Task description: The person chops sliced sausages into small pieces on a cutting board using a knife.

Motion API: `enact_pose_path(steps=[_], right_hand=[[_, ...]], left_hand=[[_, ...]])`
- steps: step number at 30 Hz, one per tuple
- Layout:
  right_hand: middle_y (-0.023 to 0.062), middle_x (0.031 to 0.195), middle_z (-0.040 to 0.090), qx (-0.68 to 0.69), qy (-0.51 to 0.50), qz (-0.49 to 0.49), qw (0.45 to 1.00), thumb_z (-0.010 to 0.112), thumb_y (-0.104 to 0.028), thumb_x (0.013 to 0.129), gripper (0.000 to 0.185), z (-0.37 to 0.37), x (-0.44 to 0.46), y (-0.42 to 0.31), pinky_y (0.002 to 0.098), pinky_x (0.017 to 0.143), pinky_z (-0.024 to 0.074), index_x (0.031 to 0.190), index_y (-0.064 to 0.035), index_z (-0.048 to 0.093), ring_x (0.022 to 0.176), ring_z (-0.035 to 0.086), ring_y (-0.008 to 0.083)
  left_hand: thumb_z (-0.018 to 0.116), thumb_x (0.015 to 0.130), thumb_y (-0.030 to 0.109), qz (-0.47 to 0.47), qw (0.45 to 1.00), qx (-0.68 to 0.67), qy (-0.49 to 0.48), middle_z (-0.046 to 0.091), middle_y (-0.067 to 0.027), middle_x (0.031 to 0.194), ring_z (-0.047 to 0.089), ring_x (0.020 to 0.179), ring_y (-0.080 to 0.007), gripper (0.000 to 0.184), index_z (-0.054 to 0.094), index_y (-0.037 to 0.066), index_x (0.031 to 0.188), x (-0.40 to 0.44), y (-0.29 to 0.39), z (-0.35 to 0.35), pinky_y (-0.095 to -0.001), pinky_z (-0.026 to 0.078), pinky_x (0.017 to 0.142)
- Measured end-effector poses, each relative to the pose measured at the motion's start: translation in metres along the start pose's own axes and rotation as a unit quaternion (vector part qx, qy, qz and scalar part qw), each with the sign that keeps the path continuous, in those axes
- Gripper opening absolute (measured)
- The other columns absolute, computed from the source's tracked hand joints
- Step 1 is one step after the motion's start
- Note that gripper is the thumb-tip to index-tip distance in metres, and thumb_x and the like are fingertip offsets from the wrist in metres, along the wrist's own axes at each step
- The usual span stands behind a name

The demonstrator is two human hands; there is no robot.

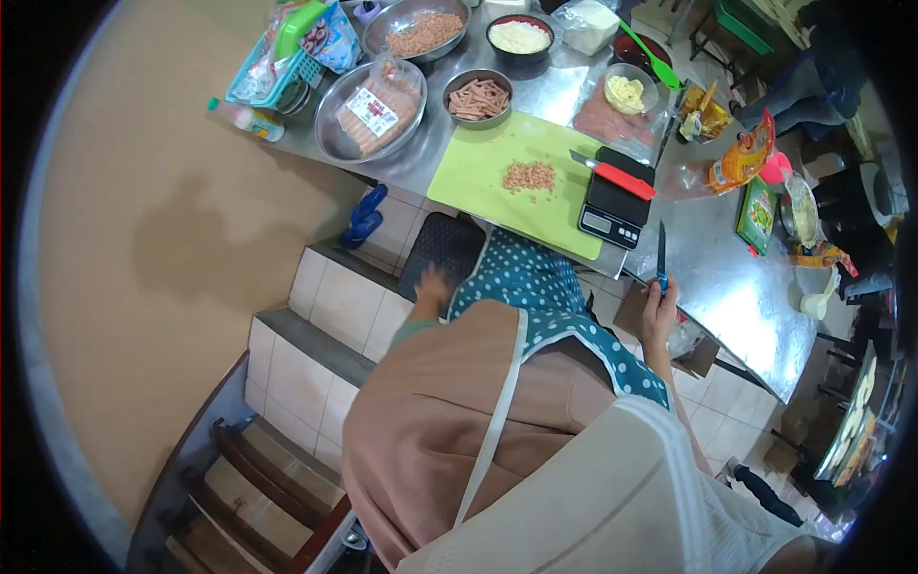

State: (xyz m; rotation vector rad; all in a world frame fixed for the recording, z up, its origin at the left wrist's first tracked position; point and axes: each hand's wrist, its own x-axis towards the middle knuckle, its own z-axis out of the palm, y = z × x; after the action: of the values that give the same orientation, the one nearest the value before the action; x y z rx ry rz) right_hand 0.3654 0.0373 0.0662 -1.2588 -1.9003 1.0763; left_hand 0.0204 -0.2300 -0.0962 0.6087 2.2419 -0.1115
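Note:
My right hand [660,304] is closed around the blue handle of a knife [662,251], its dark blade pointing away over the metal table's edge. My left hand [433,287] hangs low beside the polka-dot apron, over a dark seat; it is blurred and its fingers are hard to make out. Chopped pinkish pieces [529,176] lie on the green cutting board [469,182]. On the board's right part rests a black digital scale [617,201], with a red-handled knife [623,180] lying across it. A small metal bowl [478,99] of sausage strips stands at the board's far edge.
Metal bowls hold a packaged meat [380,110] and minced pieces [424,34]. A blue basket [301,72] and a bottle [247,120] stand at the left. An orange bag [743,158] is on the right table [732,297]. Another person [813,81] stands at the upper right.

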Motion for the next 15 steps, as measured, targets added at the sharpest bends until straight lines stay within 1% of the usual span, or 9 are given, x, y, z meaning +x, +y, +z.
enact_pose_path(steps=[1,3,5,6,9,11,13,14,15], right_hand=[[0.009,0.083,0.061,0.01,0.033,0.008,0.999,0.047,-0.016,0.096,0.026,-0.005,-0.003,0.006,0.0294,0.071,0.0467,0.116,-0.0005,0.049,0.075,0.059,0.0169],[0.008,0.081,0.06,0.027,0.074,0.014,0.997,0.048,-0.015,0.095,0.026,-0.014,-0.007,0.02,0.0287,0.07,0.0462,0.116,-0.0003,0.049,0.074,0.058,0.016],[0.0045,0.076,0.054,0.023,0.134,0.014,0.991,0.051,-0.014,0.093,0.022,-0.024,-0.017,0.049,0.0268,0.068,0.0436,0.11,0.0004,0.051,0.07,0.051,0.0136],[0.0045,0.076,0.054,0.028,0.138,0.014,0.99,0.051,-0.014,0.093,0.022,-0.027,-0.022,0.059,0.0268,0.068,0.0436,0.11,0.0004,0.051,0.07,0.051,0.0136],[0.0024,0.073,0.047,0.011,0.219,-0.025,0.975,0.055,-0.015,0.091,0.016,-0.034,-0.046,0.094,0.0265,0.064,0.0404,0.096,0.0003,0.052,0.067,0.043,0.0123],[0.0019,0.071,0.045,0.059,0.259,0.128,0.955,0.059,-0.017,0.089,0.019,-0.029,-0.071,0.126,0.0278,0.061,0.0377,0.083,-0.0012,0.049,0.065,0.039,0.0123],[0.0024,0.07,0.044,0.064,0.302,0.139,0.941,0.06,-0.017,0.087,0.021,-0.011,-0.095,0.147,0.0289,0.06,0.0374,0.081,-0.0016,0.048,0.065,0.039,0.0126],[0.0028,0.068,0.043,0.071,0.335,0.144,0.928,0.061,-0.018,0.086,0.022,-0.001,-0.103,0.16,0.03,0.059,0.037,0.079,-0.0021,0.047,0.064,0.039,0.0129],[0.0036,0.067,0.044,0.073,0.335,0.192,0.92,0.062,-0.019,0.085,0.023,0.014,-0.119,0.189,0.0308,0.059,0.0372,0.079,-0.0022,0.048,0.063,0.039,0.0135]], left_hand=[[0.053,0.087,0.035,0.034,0.984,-0.02,0.174,0.028,-0.0108,0.148,0.031,0.133,-0.0324,0.046,0.049,0.017,0.129,0.005,-0.005,-0.009,-0.0576,0.031,0.102],[0.054,0.086,0.033,0.051,0.921,-0.134,0.363,0.044,-0.0122,0.134,0.042,0.122,-0.0333,0.04,0.054,0.014,0.121,-0.002,0.015,-0.065,-0.0519,0.036,0.096],[0.054,0.087,0.03,0.116,0.829,-0.122,0.534,0.052,-0.0118,0.124,0.047,0.115,-0.0337,0.034,0.055,0.012,0.116,-0.001,0.036,-0.108,-0.0472,0.037,0.093],[0.054,0.087,0.027,0.15,0.818,-0.124,0.542,0.052,-0.0129,0.123,0.048,0.114,-0.0343,0.032,0.057,0.011,0.114,-0.004,0.05,-0.131,-0.0461,0.037,0.094],[0.055,0.086,0.022,0.234,0.808,-0.106,0.53,0.054,-0.0125,0.122,0.049,0.113,-0.0334,0.027,0.059,0.01,0.11,-0.005,0.087,-0.179,-0.0454,0.037,0.095],[0.055,0.086,0.021,0.297,0.806,-0.083,0.505,0.055,-0.0111,0.122,0.049,0.113,-0.032,0.024,0.061,0.01,0.107,0.002,0.105,-0.191,-0.0457,0.037,0.094],[0.056,0.085,0.02,0.35,0.82,-0.022,0.453,0.058,-0.012,0.116,0.053,0.108,-0.0323,0.021,0.063,0.009,0.102,0.014,0.124,-0.204,-0.0437,0.041,0.092],[0.056,0.084,0.018,0.383,0.8,0.009,0.461,0.061,-0.0131,0.112,0.056,0.103,-0.0332,0.021,0.063,0.008,0.102,0.019,0.13,-0.208,-0.0424,0.044,0.089],[0.055,0.083,0.015,0.396,0.801,0.007,0.449,0.06,-0.0146,0.11,0.056,0.102,-0.0341,0.021,0.063,0.006,0.101,0.033,0.133,-0.21,-0.0431,0.045,0.088]])
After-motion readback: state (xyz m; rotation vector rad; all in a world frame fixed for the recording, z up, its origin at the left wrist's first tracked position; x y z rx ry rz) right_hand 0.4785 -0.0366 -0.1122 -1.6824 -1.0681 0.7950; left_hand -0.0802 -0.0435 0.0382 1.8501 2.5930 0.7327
